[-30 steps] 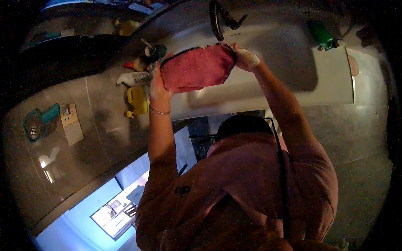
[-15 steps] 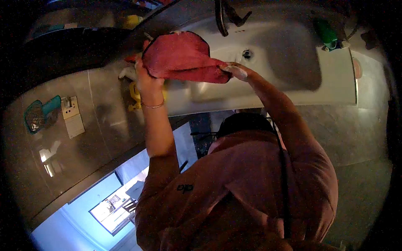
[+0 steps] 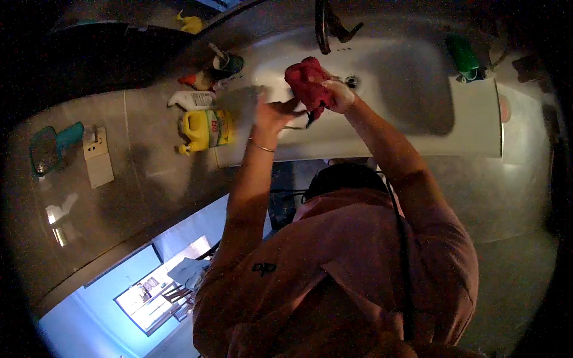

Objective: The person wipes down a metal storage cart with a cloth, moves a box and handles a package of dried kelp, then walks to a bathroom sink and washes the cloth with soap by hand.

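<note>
A red cloth with a dark edge is bunched up over the white sink basin, left of the drain. My right hand is closed around it, with whitish foam on the skin. Just left of the cloth, my left hand has its fingers apart and slightly blurred, and a thin bracelet circles the wrist. Whether its fingertips touch the cloth I cannot tell. A dark strip of the cloth's edge dangles between both hands.
A dark faucet rises behind the basin. To the left stand a yellow jug, a white bottle and a dark cup. A green bottle is at the right corner. A socket is on the left wall.
The cloth, earlier spread between both hands, is now crumpled in my right hand, further right. My left hand has let go and moved right, uncovering the jug and bottles.
</note>
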Tool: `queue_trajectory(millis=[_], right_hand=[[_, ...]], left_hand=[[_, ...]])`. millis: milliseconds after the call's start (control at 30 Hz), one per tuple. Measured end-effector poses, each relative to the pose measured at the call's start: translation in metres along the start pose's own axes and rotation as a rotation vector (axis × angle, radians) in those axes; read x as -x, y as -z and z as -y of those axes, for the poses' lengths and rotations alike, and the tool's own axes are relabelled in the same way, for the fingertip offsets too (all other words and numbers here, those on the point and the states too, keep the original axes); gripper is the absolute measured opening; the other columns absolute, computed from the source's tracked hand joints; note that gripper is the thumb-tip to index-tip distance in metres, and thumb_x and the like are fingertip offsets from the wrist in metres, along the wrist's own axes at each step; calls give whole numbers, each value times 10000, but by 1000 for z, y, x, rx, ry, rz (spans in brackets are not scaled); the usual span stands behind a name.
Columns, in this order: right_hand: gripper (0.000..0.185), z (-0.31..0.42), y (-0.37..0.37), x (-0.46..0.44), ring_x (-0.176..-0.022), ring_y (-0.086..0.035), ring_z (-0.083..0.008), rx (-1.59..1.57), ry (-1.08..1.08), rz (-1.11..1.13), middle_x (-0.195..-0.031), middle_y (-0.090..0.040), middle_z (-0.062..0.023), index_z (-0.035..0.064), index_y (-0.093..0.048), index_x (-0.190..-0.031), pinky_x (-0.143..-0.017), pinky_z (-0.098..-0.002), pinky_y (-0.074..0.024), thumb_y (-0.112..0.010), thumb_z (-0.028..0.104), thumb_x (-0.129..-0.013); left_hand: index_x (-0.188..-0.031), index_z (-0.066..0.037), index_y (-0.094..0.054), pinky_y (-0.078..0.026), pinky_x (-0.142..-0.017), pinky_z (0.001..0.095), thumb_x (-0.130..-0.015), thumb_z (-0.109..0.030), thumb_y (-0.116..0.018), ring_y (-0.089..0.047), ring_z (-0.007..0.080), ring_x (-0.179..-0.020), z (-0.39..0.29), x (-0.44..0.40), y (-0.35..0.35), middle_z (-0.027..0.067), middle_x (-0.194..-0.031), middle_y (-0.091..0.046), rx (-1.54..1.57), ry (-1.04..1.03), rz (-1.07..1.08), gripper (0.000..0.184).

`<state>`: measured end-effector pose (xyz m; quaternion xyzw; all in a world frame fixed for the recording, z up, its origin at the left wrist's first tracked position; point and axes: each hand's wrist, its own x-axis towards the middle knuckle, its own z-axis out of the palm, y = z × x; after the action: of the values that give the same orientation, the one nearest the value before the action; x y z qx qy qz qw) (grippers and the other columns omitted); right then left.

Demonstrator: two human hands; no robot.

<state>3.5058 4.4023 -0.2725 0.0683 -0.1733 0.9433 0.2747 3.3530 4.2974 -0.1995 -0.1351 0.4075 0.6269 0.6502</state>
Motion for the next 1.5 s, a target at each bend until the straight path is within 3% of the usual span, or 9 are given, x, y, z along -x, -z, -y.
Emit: queue_trajectory(millis=[200, 333, 733, 800, 833, 933, 1067, 1233, 1500], right_hand=[[512, 0, -48, -3, -933, -607, -282, 529, -183, -386, -1082, -587, -141, 3, -434, -1198, -805, -399, -502, -617, 261, -796], [402, -30, -83, 8, -746, -614, -380, 1929, -105, -437, -855, -618, -171, 91, -526, -1044, -590, -463, -491, -625, 363, -765], [195, -45, -48, 2, -761, -598, -319, 1789, 585, -557, -872, -607, -110, 135, -628, -889, -643, -388, -481, -583, 309, -816], [218, -36, -32, -2, -766, -598, -317, 1778, 452, -545, -873, -610, -110, 117, -616, -875, -649, -376, -478, -608, 321, -801], [248, -28, -20, -7, -770, -598, -314, 1765, 334, -538, -873, -612, -109, 98, -605, -861, -655, -363, -475, -632, 333, -786], [263, -4, -45, -19, -767, -602, -308, 1681, 109, -741, -812, -611, -114, 88, -606, -830, -662, -344, -479, -639, 345, -782], [233, -31, -63, -5, -746, -605, -303, 1741, 431, -551, -835, -619, -105, 94, -603, -834, -636, -333, -482, -643, 319, -784], [254, -3, -19, -20, -756, -601, -314, 1775, 207, -548, -852, -618, -107, 83, -593, -834, -637, -343, -480, -623, 331, -789], [234, -35, 13, -28, -786, -605, -312, 1758, 208, -512, -886, -613, -108, 130, -590, -948, -651, -379, -485, -552, 320, -817]], left_hand=[[-1206, -48, -454, -359, -965, 523, -896, -474, -424, -471, 319, -1130, 24, -25, -16, 147, -1215, -494, -84, 61, 355, 527], [-1043, -69, -560, -496, -811, 412, -878, -333, -535, -597, 247, -904, 17, -44, -7, 94, -1002, -614, -221, 63, 173, 312], [-1057, -88, -529, -425, -883, 397, -925, -287, -388, -509, 245, -1006, 47, -113, 53, 90, -1096, -532, 15, -148, 581, 277], [-1036, -94, -534, -428, -859, 403, -928, -280, -366, -511, 255, -978, 46, -124, 75, 93, -1074, -532, 79, -104, 803, 273], [-1027, -88, -512, -446, -830, 359, -914, -259, -401, -531, 230, -940, 68, -76, 8, 78, -1029, -544, 56, -242, 157, 233], [-1002, -112, -552, -456, -843, 395, -917, -278, -396, -545, 248, -954, 71, -48, -29, 42, -986, -577, -119, -290, -46, 243], [-912, -129, -513, -457, -721, 363, -919, -290, -390, -536, 205, -834, 44, -94, 31, 35, -860, -533, -68, -194, 688, 203], [-919, -148, -521, -454, -711, 335, -928, -297, -369, -532, 185, -835, 61, -76, 13, 6, -859, -529, -127, -120, 165, 213], [-1016, -92, -525, -454, -799, 328, -930, -289, -397, -534, 213, -937, 47, -83, 37, 63, -1002, -555, 99, -181, 326, 251]])
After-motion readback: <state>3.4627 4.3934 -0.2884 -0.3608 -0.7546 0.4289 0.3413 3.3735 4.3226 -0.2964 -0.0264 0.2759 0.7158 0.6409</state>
